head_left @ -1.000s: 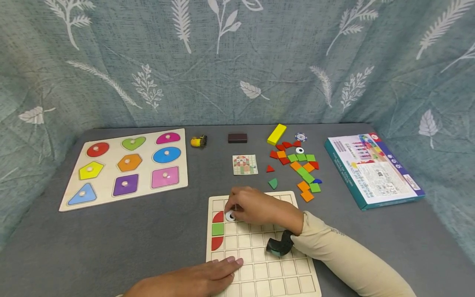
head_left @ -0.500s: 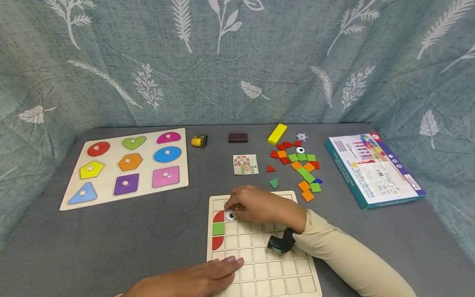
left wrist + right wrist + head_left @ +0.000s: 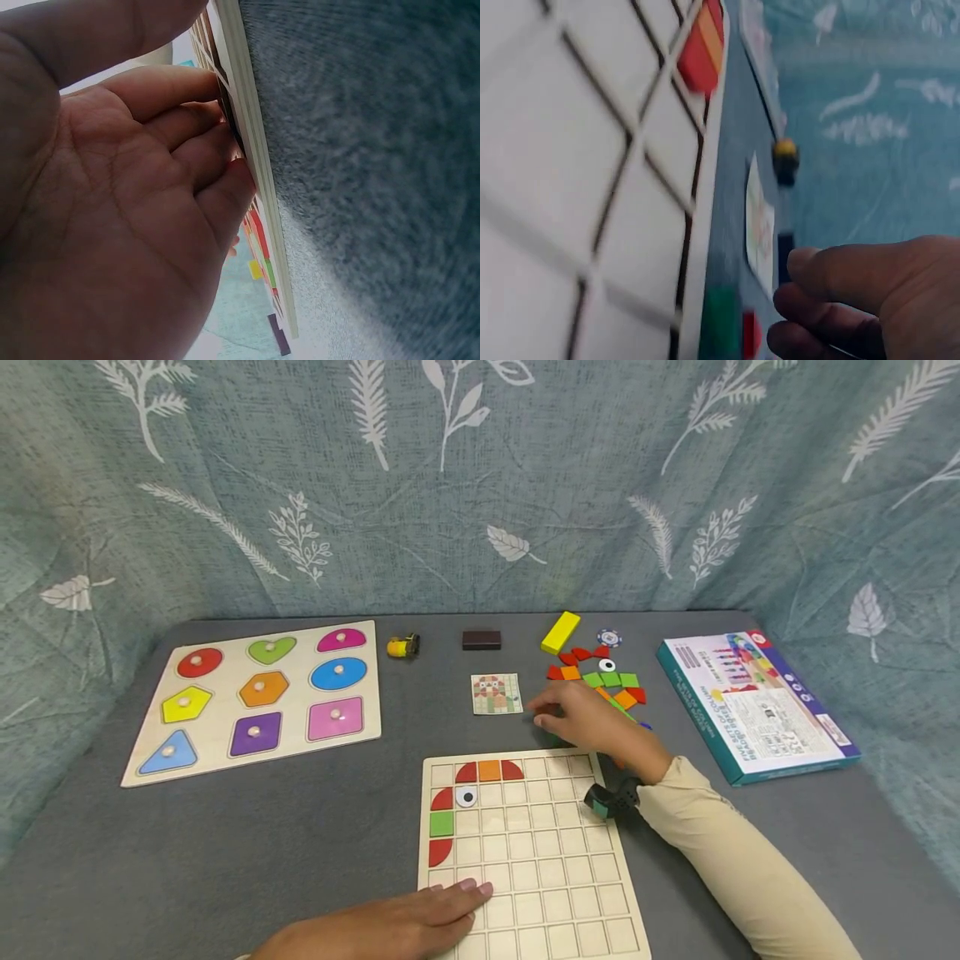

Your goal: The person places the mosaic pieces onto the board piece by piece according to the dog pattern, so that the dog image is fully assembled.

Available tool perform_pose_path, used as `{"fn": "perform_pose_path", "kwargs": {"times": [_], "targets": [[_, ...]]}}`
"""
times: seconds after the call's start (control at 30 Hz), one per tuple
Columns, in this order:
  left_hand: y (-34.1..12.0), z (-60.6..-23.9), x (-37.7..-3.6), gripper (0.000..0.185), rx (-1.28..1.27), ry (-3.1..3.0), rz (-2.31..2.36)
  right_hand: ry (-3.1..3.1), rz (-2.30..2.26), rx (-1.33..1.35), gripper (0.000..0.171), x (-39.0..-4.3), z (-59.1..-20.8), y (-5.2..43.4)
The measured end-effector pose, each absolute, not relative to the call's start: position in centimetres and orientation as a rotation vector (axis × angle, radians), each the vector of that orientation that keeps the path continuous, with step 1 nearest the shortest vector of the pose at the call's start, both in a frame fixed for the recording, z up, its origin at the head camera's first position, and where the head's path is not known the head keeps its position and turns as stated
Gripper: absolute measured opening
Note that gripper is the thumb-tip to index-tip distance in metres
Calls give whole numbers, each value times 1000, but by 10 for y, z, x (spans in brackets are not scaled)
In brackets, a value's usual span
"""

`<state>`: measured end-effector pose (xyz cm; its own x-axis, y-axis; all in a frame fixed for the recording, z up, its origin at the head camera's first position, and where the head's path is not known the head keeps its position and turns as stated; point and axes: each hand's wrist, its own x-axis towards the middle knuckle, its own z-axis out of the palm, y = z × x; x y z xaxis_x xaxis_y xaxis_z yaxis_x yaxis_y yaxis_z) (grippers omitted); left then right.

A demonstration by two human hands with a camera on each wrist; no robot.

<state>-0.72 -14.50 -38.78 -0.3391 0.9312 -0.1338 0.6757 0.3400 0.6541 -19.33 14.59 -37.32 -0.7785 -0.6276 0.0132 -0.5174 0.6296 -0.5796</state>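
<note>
My left hand (image 3: 390,918) rests on the near left part of a wooden grid board (image 3: 540,893), fingers extended; in the left wrist view its fingertips (image 3: 238,172) lie along the board's edge. In the board's upper left cells sit an eye tile (image 3: 467,796), a green square tile (image 3: 442,823), an orange square tile (image 3: 489,770) and several red quarter-round tiles (image 3: 440,852). Just past the far edge hovers my right hand (image 3: 592,722), fingers loosely bent, with nothing visible in them. Near it in the right wrist view are a green tile (image 3: 720,319) and a red tile (image 3: 750,334).
A pattern card (image 3: 496,693) lies beyond the board. Loose coloured tiles (image 3: 610,678) are partly hidden by my right hand. Farther around are a knob puzzle (image 3: 292,718), toy figure (image 3: 402,647), dark block (image 3: 481,640), yellow block (image 3: 561,632), poker chip (image 3: 609,637) and box (image 3: 757,710).
My right hand has let go of the eye tile, leaving it in its cell, and moved right and away toward the loose tiles. The top-row tiles are uncovered. My left hand stays put.
</note>
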Motion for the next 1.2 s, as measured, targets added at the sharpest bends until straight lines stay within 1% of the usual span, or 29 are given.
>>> {"fn": "perform_pose_path", "kwargs": {"times": [0.27,0.47,0.57,0.77,0.9,1.03,1.2], "targets": [[-143,-386,-7,70,1406,2125,698,2835,-858,-814,23,-216,-381,178],[-143,-385,-6,70,1403,2128,694,2883,-885,-717,28,-227,-384,192],[-144,-385,-6,71,1394,2131,698,2890,-889,-682,27,-229,-386,192],[-144,-386,-6,70,1396,2123,704,2929,-920,-526,22,-229,-388,181],[-144,-385,-5,70,1382,2118,700,2913,-860,-454,26,-228,-386,176],[-144,-386,-5,71,1383,2131,691,2912,-809,-431,28,-228,-385,175],[-145,-386,-4,70,1390,2133,691,2913,-823,-479,25,-228,-387,177]]}}
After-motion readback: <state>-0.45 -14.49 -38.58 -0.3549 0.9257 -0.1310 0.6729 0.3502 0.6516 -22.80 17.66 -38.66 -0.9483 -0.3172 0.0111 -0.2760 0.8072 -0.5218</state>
